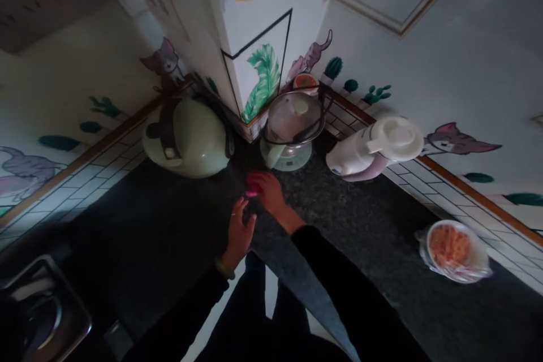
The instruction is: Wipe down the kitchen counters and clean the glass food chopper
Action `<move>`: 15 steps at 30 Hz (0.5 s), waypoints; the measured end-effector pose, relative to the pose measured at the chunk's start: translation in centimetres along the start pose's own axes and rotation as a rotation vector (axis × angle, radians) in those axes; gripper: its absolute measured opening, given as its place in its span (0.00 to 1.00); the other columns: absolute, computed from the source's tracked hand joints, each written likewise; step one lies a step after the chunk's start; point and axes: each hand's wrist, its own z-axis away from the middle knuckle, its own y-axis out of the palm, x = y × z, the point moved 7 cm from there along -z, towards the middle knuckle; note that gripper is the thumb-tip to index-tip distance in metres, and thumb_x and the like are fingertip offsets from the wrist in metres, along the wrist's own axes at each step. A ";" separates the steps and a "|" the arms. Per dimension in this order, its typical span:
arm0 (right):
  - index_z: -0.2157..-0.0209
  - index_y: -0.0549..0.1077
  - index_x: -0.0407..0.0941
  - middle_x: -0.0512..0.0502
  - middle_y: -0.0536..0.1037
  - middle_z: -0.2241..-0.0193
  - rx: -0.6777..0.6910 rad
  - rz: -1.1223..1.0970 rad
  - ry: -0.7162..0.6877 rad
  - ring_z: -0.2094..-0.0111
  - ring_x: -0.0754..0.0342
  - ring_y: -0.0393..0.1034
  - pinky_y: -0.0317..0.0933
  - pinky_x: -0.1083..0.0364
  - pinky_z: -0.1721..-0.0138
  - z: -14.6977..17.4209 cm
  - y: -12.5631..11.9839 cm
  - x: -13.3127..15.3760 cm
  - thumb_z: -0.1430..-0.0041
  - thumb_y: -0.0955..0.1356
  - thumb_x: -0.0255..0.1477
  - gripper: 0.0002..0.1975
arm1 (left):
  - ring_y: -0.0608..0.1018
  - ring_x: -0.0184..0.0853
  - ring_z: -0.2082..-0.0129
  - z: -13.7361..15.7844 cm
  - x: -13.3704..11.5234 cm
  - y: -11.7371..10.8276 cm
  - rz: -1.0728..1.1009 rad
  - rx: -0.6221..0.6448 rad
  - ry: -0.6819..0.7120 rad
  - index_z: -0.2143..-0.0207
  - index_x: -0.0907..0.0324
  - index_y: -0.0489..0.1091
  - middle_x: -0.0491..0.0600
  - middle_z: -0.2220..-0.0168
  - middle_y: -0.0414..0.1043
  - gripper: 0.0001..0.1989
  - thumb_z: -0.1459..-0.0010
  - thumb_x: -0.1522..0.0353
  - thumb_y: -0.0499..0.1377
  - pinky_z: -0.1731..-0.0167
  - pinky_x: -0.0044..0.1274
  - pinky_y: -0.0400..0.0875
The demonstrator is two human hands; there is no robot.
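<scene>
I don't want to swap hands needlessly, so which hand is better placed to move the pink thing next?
Probably the right hand: it grips the pink thing, while the left hand is close by, open, apparently holding nothing.

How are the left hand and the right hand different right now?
The right hand grips a small pink thing, while the left hand is open close by and looks empty. The left hand has a yellowish band at its wrist; the right hand shows none. The right hand is farther forward than the left hand. Both come out of black sleeves over the dark counter.
</scene>
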 end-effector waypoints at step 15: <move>0.63 0.80 0.45 0.39 0.81 0.55 -0.287 0.319 0.443 0.49 0.41 0.70 0.61 0.44 0.46 16.0 -12.3 -14.7 0.45 0.66 0.22 0.12 | 0.65 0.50 0.30 6.2 2.3 -2.0 -0.081 0.047 -0.101 0.41 0.56 0.69 0.58 0.32 0.64 0.22 0.36 0.64 0.58 0.32 0.47 0.61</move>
